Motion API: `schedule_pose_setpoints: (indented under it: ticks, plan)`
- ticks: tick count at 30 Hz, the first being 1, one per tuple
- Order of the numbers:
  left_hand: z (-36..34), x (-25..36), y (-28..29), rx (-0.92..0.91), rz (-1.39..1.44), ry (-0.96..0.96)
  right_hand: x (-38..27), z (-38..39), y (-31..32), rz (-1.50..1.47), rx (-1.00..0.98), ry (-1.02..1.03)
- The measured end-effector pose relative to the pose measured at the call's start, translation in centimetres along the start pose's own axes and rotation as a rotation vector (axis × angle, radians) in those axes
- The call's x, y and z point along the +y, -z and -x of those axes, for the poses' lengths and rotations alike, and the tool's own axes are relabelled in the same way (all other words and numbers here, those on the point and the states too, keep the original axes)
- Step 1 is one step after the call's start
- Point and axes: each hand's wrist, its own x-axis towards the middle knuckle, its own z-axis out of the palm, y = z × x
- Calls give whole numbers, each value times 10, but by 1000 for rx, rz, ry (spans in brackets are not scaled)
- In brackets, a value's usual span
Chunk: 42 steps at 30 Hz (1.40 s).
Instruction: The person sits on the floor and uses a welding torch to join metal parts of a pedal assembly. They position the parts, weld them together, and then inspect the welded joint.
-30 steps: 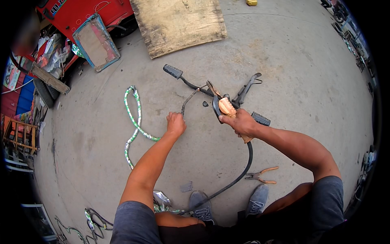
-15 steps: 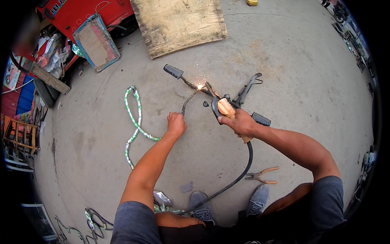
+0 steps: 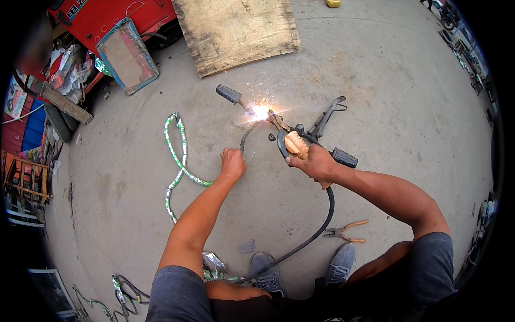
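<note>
Right hand: your right hand (image 3: 316,162) is clenched around the welding electrode holder (image 3: 296,145), a tan-handled clamp pointing up and to the left toward the bright spot.
Left hand: your left hand (image 3: 233,162) is closed on the thin bent metal rod (image 3: 245,137), pinning its lower end near the ground.
Arc: a white welding spark (image 3: 261,111) burns at the holder's tip, on the bar just right of the left grip.
Workpiece: a handlebar (image 3: 284,126) lies on the concrete floor (image 3: 375,70), with one black rubber grip (image 3: 229,94) at upper left and another (image 3: 344,158) just beside your right wrist; a black lever (image 3: 328,114) sticks up to the right.
Cable: a black welding cable (image 3: 314,231) curves from the holder down between your shoes (image 3: 268,271).
Pliers: orange-handled pliers (image 3: 346,232) lie on the floor by your right shoe, apart from both hands.
Strip: a green and silver twisted strip (image 3: 177,155) snakes across the floor left of your left forearm.
Board: a worn wooden board (image 3: 236,32) lies at the top, well apart from the spark.
</note>
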Motion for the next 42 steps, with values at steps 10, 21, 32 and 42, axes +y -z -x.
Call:
schedule_pose_setpoints:
  ticks: [10, 21, 32, 42]
  plan:
    - [1, -1, -1, 30, 10, -7, 5, -7, -8, 102, 82, 27]
    - [1, 1, 2, 12, 8, 1, 2, -5, -8, 99, 102, 53]
    - [1, 2, 1, 2, 6, 7, 1, -5, -7, 111, 79, 39]
    - [1, 0, -1, 44, 3, -10, 1, -7, -7, 110, 63, 48]
